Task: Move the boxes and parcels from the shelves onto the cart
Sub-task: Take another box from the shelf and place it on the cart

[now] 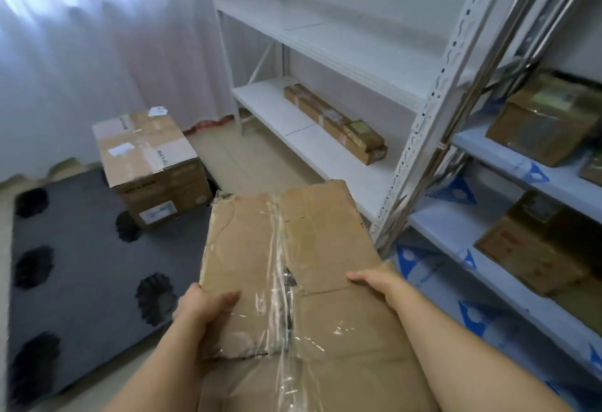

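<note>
Between 2 hands, left (pixel 203 309) and right (pixel 374 279), 1 taped box (pixel 293 249).

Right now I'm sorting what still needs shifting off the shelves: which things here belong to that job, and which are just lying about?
Part of the job:
- worn taped box, held by left hand and right hand
- long flat box on white shelf
- two boxes on right shelves
- large box on grey mat

Just lying about:
- grey mat
- curtain

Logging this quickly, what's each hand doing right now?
Left hand: gripping the cardboard box at its left edge.
Right hand: holding the box's right edge.
</note>
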